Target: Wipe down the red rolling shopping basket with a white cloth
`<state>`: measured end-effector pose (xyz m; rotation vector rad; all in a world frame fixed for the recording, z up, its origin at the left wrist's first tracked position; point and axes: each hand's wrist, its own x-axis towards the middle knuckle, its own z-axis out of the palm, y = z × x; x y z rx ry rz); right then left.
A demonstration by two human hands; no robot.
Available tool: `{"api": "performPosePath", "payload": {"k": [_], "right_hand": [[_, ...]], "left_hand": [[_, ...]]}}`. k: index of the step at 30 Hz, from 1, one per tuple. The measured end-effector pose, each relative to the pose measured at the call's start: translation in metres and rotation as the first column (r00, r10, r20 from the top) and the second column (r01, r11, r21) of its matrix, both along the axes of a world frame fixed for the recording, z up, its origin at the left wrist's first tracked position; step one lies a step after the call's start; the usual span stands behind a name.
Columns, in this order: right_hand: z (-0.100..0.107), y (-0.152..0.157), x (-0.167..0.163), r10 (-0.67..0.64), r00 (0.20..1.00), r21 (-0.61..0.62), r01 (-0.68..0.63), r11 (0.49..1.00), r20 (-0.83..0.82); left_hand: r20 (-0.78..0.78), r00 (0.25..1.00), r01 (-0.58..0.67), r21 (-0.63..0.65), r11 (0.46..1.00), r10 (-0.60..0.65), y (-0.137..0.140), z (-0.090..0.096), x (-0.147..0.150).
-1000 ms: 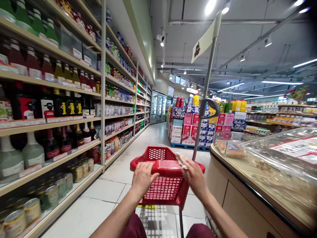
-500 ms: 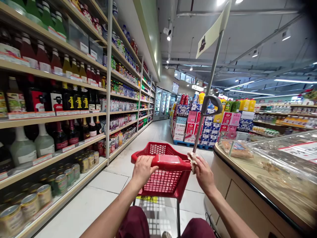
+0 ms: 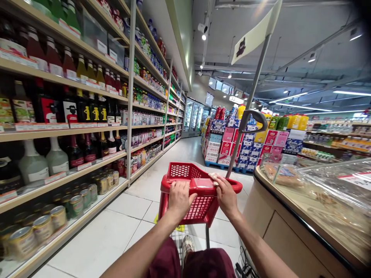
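Observation:
A red plastic shopping cart (image 3: pixel 185 172) stands in the aisle right in front of me. My left hand (image 3: pixel 179 199) grips the left part of its red handle bar. My right hand (image 3: pixel 226 195) rests on the right part of the bar and pinches a small pale crumpled piece (image 3: pixel 213 177), perhaps paper or cloth, against it. A grey pole (image 3: pixel 246 116) with a cream flag rises from the cart's right side. My legs in dark red trousers show below.
Tall shelves (image 3: pixel 66 131) of bottles, cans and jars line the left side. A curved counter (image 3: pixel 292 204) with clear lids over food runs along the right. A stack of boxed goods (image 3: pixel 228 148) on a pallet stands ahead, with fridges (image 3: pixel 193 117) at the far end.
The cart and I have moved forward along the aisle. My right hand, lifted with the pale piece a second ago, has come down onto the handle bar.

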<state>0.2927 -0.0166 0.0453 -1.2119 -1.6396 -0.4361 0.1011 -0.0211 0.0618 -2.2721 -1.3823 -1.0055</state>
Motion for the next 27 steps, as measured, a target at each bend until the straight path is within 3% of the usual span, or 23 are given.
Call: {"api": "performPosePath", "payload": {"k": [3,5,9,11,15,18,23,25,27], "right_hand": [[0.007,-0.005,-0.03,0.182,0.977,-0.025,-0.18,0.983,0.116],[0.006,-0.005,-0.028,0.209,0.966,-0.04,-0.205,0.978,0.152],[-0.006,0.004,0.013,-0.035,0.999,-0.012,0.034,0.999,-0.029],[-0.011,0.005,0.013,-0.05,0.996,-0.01,0.05,0.999,-0.078],[-0.007,0.003,-0.032,0.225,0.971,0.006,-0.226,0.974,0.082],[-0.002,0.01,-0.033,0.228,0.968,0.016,-0.231,0.973,0.108],[-0.002,0.024,0.029,0.012,0.999,-0.039,-0.014,0.999,-0.039],[-0.002,0.017,0.034,0.013,0.999,-0.052,-0.016,0.999,-0.048],[-0.002,0.004,0.025,0.085,0.996,-0.059,-0.085,0.995,-0.014]], "left_hand": [[-0.03,0.999,-0.026,-0.028,0.999,0.025,-0.008,0.001,0.004],[-0.059,0.998,0.014,-0.04,0.999,-0.016,-0.008,0.004,-0.007],[-0.05,0.999,0.017,-0.065,0.998,-0.021,0.004,0.016,-0.041],[-0.054,0.998,-0.035,-0.113,0.993,0.029,0.009,0.02,-0.049],[-0.093,0.992,-0.095,-0.128,0.987,0.084,0.006,0.022,-0.027],[-0.114,0.989,-0.109,-0.142,0.984,0.093,-0.006,0.02,0.001],[0.021,0.984,0.178,-0.233,0.956,-0.178,-0.012,0.016,0.013],[0.102,0.968,0.247,-0.283,0.927,-0.227,-0.006,0.01,0.01],[0.134,0.97,0.236,-0.319,0.918,-0.203,0.0,0.003,0.013]]}}
